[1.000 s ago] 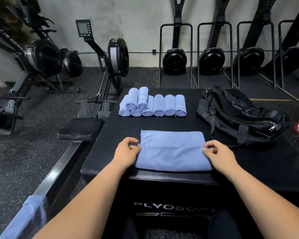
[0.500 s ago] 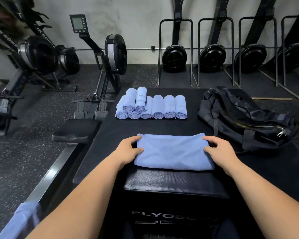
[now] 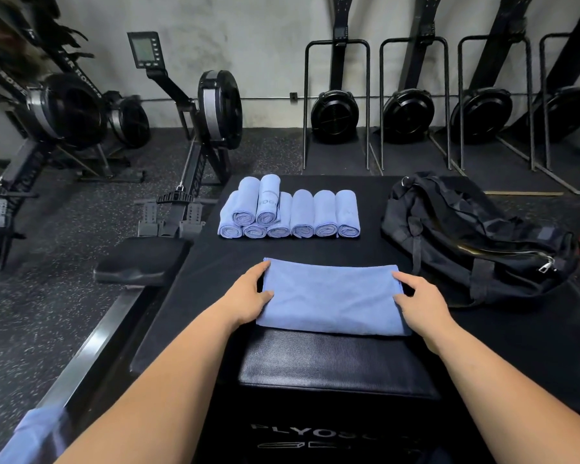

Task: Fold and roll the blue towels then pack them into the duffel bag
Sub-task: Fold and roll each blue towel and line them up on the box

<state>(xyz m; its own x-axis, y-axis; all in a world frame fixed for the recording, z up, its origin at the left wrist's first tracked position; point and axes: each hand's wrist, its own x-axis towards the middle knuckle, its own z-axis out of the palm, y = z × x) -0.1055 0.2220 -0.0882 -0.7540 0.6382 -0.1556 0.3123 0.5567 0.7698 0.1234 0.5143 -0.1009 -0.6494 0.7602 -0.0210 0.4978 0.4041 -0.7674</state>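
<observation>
**Left hand (image 3: pixel 252 293) and right hand (image 3: pixel 419 296) rest loosely on the ends of the folded towel (image 3: pixel 332 296)**

You bracket the towel by its short edges — fingers fairly straight along each end, thumbs laid on top. Neither hand clamps anything, as far as this view shows. The towel lies flat as a long rectangle on the black padded platform (image 3: pixel 315 249), close in front of you. That looks like the setup for squaring the edges before you roll from one end.

Beyond it the rolled towels (image 3: pixel 290 212) sit in a tight row with two stacked on top, spiral ends facing you — probably kept together so they can be packed as a batch. To their right the duffel bag (image 3: pixel 476 242) slumps on the same platform, near the flat towel but not touching it. Packing does not look started.
</observation>
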